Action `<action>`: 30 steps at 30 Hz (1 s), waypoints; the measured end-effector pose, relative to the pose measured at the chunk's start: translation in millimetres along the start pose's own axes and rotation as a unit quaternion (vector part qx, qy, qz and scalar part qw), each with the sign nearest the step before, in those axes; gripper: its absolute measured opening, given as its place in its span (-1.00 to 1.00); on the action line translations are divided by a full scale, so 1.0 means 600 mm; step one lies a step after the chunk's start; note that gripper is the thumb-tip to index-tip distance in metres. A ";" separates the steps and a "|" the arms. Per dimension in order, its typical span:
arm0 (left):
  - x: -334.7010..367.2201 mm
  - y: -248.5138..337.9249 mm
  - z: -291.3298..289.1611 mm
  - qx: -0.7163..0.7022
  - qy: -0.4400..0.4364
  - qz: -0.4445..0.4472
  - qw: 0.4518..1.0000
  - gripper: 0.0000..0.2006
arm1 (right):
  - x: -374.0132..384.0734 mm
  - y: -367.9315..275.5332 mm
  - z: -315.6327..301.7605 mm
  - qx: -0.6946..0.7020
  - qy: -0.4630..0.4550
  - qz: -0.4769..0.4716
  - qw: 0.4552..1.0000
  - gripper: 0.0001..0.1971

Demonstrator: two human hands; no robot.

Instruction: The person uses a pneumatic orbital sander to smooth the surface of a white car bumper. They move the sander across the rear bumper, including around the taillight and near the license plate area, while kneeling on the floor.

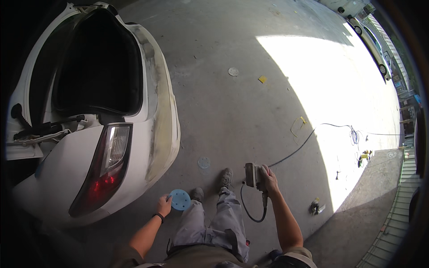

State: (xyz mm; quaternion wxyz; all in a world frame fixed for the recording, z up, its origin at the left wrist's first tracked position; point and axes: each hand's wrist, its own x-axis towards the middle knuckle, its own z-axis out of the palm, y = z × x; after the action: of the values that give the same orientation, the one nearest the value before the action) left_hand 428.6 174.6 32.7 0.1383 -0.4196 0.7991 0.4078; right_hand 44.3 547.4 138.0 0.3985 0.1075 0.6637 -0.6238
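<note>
Pinched at its edge, a round light-blue sanding disc [180, 199] with holes hangs from my left hand [164, 205], beside my leg. My right hand [270, 180] is wrapped round an orbital sander [251, 175], its dark pad turned on edge toward the left. A dark air hose [253, 219] loops below the sander. Left of both hands and apart from them stands a white car [134, 154] with its boot open. Its rear bumper [163, 127] has dull sanded patches, and a red and clear tail light [103, 169] faces me.
Pale used discs [203, 162] and a yellow square [262, 79] lie on the grey floor. A hose line [295, 151] runs right to a coiled cable [354, 136] in bright sunlight. A small tool [317, 207] lies at right. Another car [371, 44] stands far right.
</note>
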 end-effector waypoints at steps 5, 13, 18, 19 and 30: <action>-0.030 0.303 -0.050 -0.488 -0.184 0.035 0.853 -0.73 | -0.153 -0.006 0.053 0.270 -0.022 0.000 0.963 -0.53; -0.074 0.632 -0.062 -0.644 -0.376 -0.026 0.666 -0.73 | -0.166 -0.124 0.089 0.274 0.031 -0.200 0.940 -0.38; -0.021 0.757 0.000 -0.525 -0.364 -0.018 0.769 -0.77 | -0.091 -0.233 0.050 0.168 0.105 -0.300 0.933 -0.35; -0.002 0.781 0.007 -0.497 -0.344 -0.004 0.797 -0.76 | -0.071 -0.256 0.041 0.141 0.106 -0.308 0.935 -0.35; 0.306 0.926 -0.091 -0.473 -0.246 0.118 0.838 -0.77 | 0.199 -0.499 0.027 0.119 -0.032 -0.166 0.978 -0.24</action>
State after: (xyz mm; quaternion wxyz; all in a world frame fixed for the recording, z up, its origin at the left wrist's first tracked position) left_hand -111.8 205.6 261.2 0.0655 -0.2226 0.4924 0.8389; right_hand -219.4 430.9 282.7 0.2947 0.0228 0.5803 -0.7588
